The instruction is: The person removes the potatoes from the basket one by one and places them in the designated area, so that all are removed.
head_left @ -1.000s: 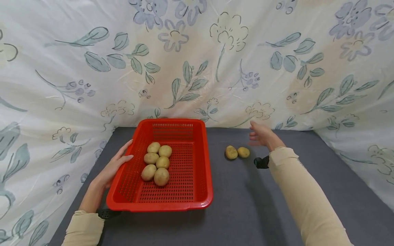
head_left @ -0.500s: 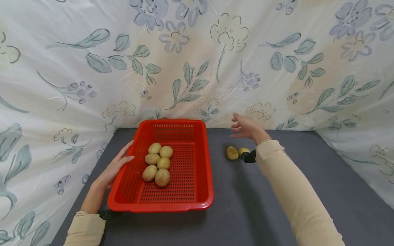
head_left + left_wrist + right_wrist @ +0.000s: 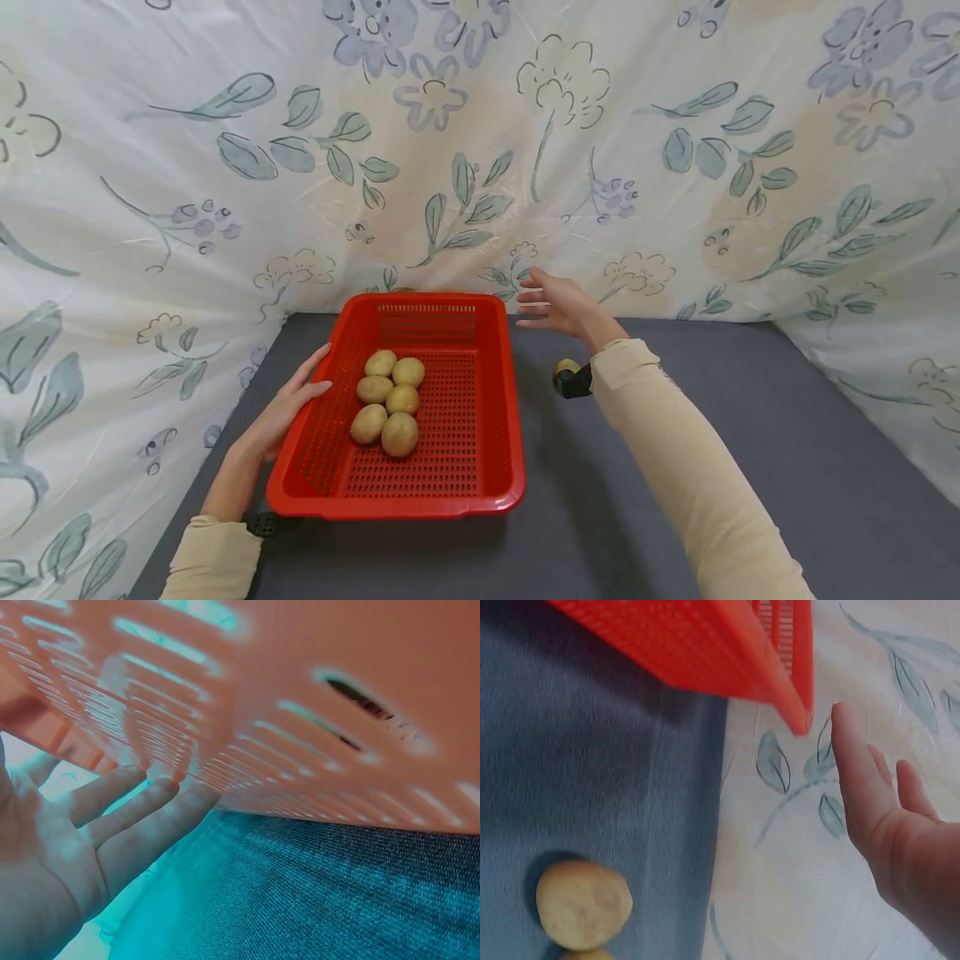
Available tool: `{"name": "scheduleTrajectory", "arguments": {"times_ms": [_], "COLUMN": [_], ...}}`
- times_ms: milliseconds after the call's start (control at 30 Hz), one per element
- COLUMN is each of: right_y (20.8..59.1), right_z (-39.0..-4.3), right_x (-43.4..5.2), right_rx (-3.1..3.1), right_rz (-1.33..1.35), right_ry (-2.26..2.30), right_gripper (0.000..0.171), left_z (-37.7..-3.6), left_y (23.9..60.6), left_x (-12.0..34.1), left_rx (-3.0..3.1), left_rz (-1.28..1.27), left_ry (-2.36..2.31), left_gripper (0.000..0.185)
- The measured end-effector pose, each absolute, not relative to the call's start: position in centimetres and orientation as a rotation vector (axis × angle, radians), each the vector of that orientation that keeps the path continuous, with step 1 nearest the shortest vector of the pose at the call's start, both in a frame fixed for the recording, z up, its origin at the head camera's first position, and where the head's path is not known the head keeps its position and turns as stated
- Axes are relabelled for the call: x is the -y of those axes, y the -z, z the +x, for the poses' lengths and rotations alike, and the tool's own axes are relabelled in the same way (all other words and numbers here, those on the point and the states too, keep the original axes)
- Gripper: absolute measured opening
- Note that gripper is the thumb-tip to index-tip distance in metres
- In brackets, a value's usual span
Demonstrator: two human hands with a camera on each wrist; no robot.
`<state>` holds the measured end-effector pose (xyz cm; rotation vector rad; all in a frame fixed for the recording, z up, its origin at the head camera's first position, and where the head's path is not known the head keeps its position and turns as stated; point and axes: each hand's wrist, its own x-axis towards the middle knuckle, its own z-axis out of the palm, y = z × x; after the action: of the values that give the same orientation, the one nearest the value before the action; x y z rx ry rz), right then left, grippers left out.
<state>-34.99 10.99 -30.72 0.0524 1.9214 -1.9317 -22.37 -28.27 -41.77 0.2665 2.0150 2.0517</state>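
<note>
A red plastic basket (image 3: 453, 417) with slotted walls holds several potatoes (image 3: 387, 404) bunched toward its left side. My left hand (image 3: 283, 410) touches the basket's left side, thumb and a finger at the rim; in the left wrist view its other fingers (image 3: 150, 814) lie fairly straight against the slotted outer wall. My right hand (image 3: 561, 305) hovers just beyond the basket's back right corner, fingers spread, holding nothing and apart from the rim. Two potatoes lie on the table: one (image 3: 583, 904) shows whole in the right wrist view, the other (image 3: 587, 955) is cut off by the frame edge.
Dark grey cloth covers the table (image 3: 720, 400). A white curtain with printed flowers and leaves (image 3: 480, 167) hangs along the back and down both sides. My right forearm and its black wrist camera partly block the head view of the loose potatoes.
My right hand has moved left and slightly back, from beside the loose potatoes toward the basket's right side. My left hand stays at the left rim.
</note>
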Motion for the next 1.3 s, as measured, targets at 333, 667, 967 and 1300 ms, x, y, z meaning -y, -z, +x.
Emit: {"name": "scheduleTrajectory", "arguments": {"times_ms": [333, 667, 967, 1300], "right_y": [31.0, 31.5, 33.2, 35.4], "right_z": [-35.0, -34.8, -34.3, -33.7], "right_x": [-8.1, -5.5, -1.8, 1.1], "right_rx": [-1.881, -1.865, -1.854, -1.83], "right_rz": [0.035, -0.007, 0.023, 0.067], "right_ry": [1.985, 2.014, 2.022, 2.04], "right_gripper": [0.057, 0.054, 0.05, 0.051], "left_z": [-22.4, -22.4, -22.3, -22.4], "left_y": [41.9, 41.8, 41.7, 41.7], "left_x": [28.3, 28.2, 28.1, 28.0], "left_rx": [-2.012, -2.013, -2.004, -1.984], "left_rz": [0.276, 0.286, 0.259, 0.28], "left_ry": [-2.057, -2.057, -2.064, -2.084], "left_gripper": [0.065, 0.064, 0.065, 0.065]}}
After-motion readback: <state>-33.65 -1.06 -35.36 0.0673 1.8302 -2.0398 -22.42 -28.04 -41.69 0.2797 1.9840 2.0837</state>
